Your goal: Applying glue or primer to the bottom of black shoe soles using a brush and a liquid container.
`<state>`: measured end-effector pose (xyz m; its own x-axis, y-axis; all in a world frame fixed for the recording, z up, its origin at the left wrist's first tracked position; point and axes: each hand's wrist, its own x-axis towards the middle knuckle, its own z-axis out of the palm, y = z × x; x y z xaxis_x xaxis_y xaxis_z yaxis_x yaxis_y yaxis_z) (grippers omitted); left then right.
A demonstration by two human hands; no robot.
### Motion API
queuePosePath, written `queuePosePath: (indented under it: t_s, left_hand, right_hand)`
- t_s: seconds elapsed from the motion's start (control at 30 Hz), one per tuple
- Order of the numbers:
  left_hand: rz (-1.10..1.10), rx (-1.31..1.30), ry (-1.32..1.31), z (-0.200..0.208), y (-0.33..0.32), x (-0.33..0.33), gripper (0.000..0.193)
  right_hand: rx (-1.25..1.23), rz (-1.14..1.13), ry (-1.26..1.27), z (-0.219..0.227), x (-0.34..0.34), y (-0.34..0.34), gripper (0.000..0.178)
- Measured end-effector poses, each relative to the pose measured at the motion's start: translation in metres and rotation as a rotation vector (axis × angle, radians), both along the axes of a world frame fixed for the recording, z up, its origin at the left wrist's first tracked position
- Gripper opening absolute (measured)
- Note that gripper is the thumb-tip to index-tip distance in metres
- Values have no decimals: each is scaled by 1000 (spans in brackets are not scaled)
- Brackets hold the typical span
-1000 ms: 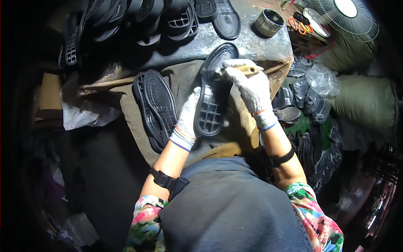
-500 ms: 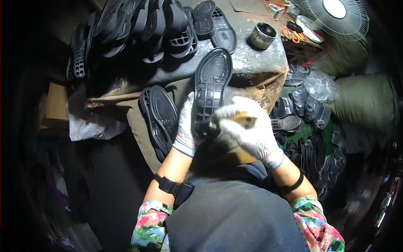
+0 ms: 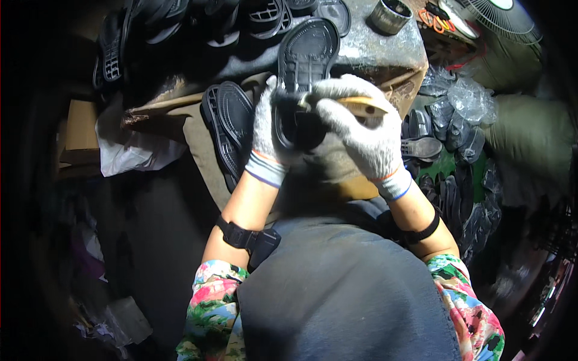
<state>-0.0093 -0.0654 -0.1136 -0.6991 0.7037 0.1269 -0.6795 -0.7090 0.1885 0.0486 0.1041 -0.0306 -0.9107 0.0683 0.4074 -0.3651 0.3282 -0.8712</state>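
In front of me my left hand [image 3: 267, 123], in a white knit glove, is closed on the left edge of a black shoe sole [image 3: 308, 51]. Its ribbed toe end points away from me, and open square cells show at the middle. A brush with a yellowish wooden handle [image 3: 352, 101] is gripped in my gloved right hand [image 3: 364, 132]. The dark brush head lies across the middle of the sole, and its exact contact is hard to make out. Shadow covers the heel end. Left of my left hand, a pair of black soles [image 3: 232, 114] leans on the brown cloth.
More black soles [image 3: 265, 17] stand along the worn table [image 3: 355, 45]. A stained metal pot [image 3: 390, 17] sits at its right corner, near orange-handled scissors [image 3: 433, 21] and a fan [image 3: 500, 18]. Plastic-bagged items [image 3: 469, 108] lie at right; a cardboard box [image 3: 81, 126] stands left.
The brush has moved along the sole from the heel end toward the middle. Both hands and the sole sit farther up the picture, and the whole view has shifted.
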Motion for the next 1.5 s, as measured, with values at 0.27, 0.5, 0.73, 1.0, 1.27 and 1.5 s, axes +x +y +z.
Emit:
queuePosePath:
  t_s: [0.27, 0.5, 0.73, 1.0, 1.27, 1.5]
  left_hand:
    - [-54, -225, -51, 9, -18, -10, 70]
    - [136, -679, -8, 43, -31, -5, 66]
    - [257, -820, -35, 42, -32, 4, 67]
    - [457, -652, -85, -2, -40, 8, 40]
    - [435, -925, 173, -6, -44, 22, 48]
    - [87, -587, 68, 18, -49, 27, 71]
  right_hand:
    - [404, 200, 98, 16, 39, 25, 21]
    - [427, 154, 0, 22, 45, 46, 19]
    - [-8, 94, -239, 14, 26, 26, 21]
    - [207, 66, -34, 18, 2, 15, 17]
    - [130, 42, -190, 14, -7, 8, 16]
    - [296, -108, -182, 26, -4, 22, 21]
